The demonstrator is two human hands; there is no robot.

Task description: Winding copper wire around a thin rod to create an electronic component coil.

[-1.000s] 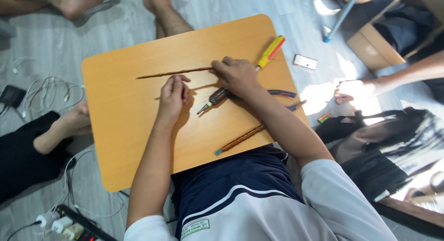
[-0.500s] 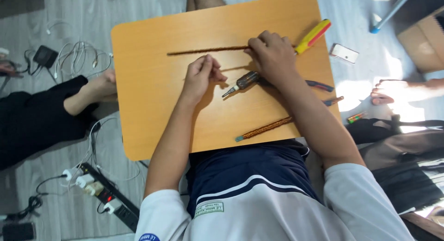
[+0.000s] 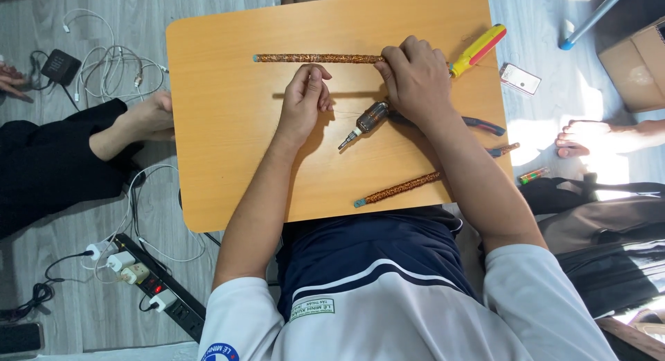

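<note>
A: What lies nearest the person?

B: A short copper-coloured rod (image 3: 397, 190) lies slantwise at the near edge of the orange lap table (image 3: 222, 125), just beyond the dark blue and white shirt (image 3: 388, 292). It touches neither hand.

A: And further up the board?

B: A small pin-vise-like tool with a metal tip (image 3: 363, 124) rests in the middle, pointing down and left. Its rear end runs under the right hand. Blue-handled pliers (image 3: 485, 126) stick out to the right of that wrist.

A: What are the hands doing?

B: The left hand (image 3: 303, 104) is curled, fingertips gathered near the thumb, resting on the board just below the long rod; whether it pinches anything I cannot tell. The right hand (image 3: 415, 84) is closed over the right end of a long copper-coloured rod (image 3: 318, 58), which lies flat and level across the far part of the table. The hands sit near each other but do not touch.

A: Anything beyond?

B: A yellow and red screwdriver (image 3: 478, 49) lies at the far right corner, its shaft toward the right hand. Off the table, on the grey floor, a phone (image 3: 519, 78) is to the right, and a power strip (image 3: 163, 298) with white cables (image 3: 111, 73) is to the left. Another person's foot (image 3: 142, 118) touches the table's left edge.
</note>
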